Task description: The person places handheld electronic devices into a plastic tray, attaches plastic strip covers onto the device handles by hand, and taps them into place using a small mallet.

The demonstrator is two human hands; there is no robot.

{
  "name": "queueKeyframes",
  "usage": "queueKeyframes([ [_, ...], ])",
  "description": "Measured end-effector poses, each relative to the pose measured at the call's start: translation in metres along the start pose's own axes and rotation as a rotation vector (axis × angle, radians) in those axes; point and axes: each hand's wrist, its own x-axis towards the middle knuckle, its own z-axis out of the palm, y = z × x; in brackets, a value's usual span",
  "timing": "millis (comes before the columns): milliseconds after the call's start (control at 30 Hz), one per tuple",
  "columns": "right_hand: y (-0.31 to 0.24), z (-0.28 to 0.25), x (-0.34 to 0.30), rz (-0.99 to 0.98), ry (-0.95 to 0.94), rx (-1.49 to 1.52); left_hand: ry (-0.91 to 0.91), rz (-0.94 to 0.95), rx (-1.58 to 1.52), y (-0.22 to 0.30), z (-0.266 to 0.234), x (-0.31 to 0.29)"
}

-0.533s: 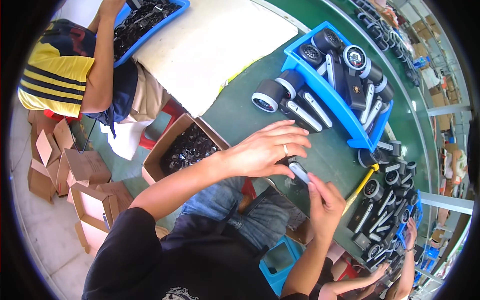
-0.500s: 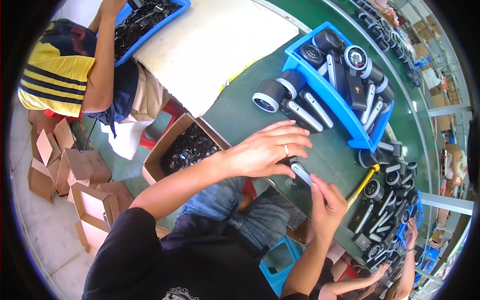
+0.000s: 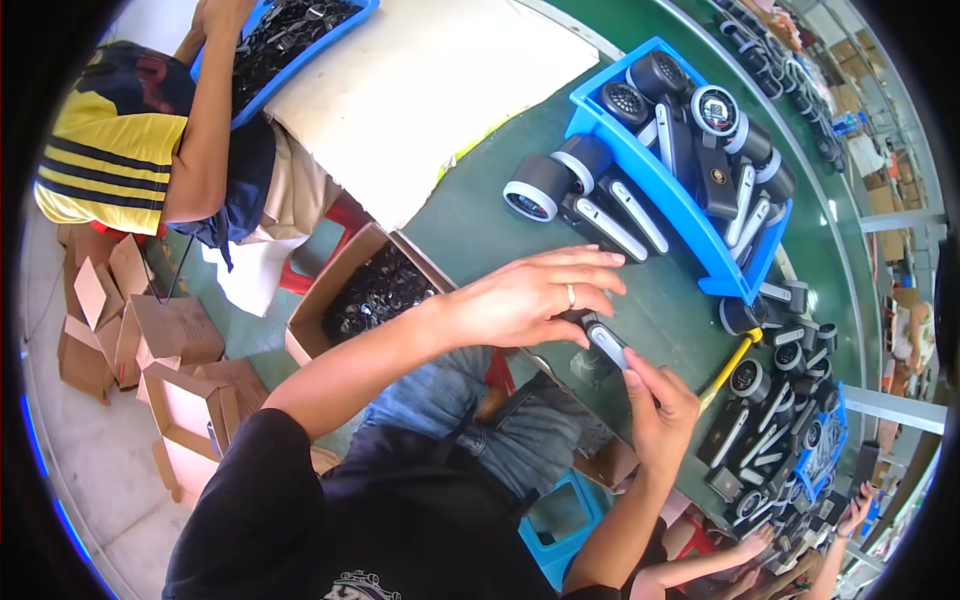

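With thumb and forefinger clamped on its lower-right end, gripping the silver strip [image 3: 607,345] in the right hand [image 3: 663,415]. Lying up and to the left of those fingertips, and pointing, along its long axis, slantwise toward the left hand [image 3: 540,298]. Held by the right, yet just beside the left thumb at its other end. Arched over from the left with fingers apart (touching or not, cannot tell; too dark under the palm), and wearing 1 ring [image 3: 571,296].

Beside the left forearm: a carton [image 3: 303,330] of small black parts. Past the fingers, on the green bench [image 3: 470,230]: 2 black units [image 3: 535,185] with round heads, lying next to a blue bin [image 3: 660,200] heaped with more. Off to the right, slanting below that bin: a yellow rod [image 3: 735,365].

Farther, toward the upper left: a white sheet [image 3: 420,100], then a co-worker [image 3: 110,175] in yellow sleeves at a blue tray [image 3: 298,72].
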Motion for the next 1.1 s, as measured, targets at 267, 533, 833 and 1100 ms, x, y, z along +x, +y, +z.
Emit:
queueKeyframes([
  [267, -0.001, -0.003, 0.006, 0.008, -0.066, -0.022, 0.013, 0.124, 0.306, 0.014, 0.006, -0.007],
  [533, -0.009, -0.008, 0.016, 0.144, -0.095, 0.031, -0.001, 0.212, 0.454, 0.004, 0.013, 0.001],
  [833, -0.025, -0.015, 0.029, 0.288, -0.182, -0.331, -0.033, 0.232, 0.435, -0.002, 0.010, 0.008],
  [1100, -0.005, -0.019, 0.019, 0.708, -0.241, 0.275, -0.032, 0.202, 0.375, 0.002, 0.008, 0.011],
])
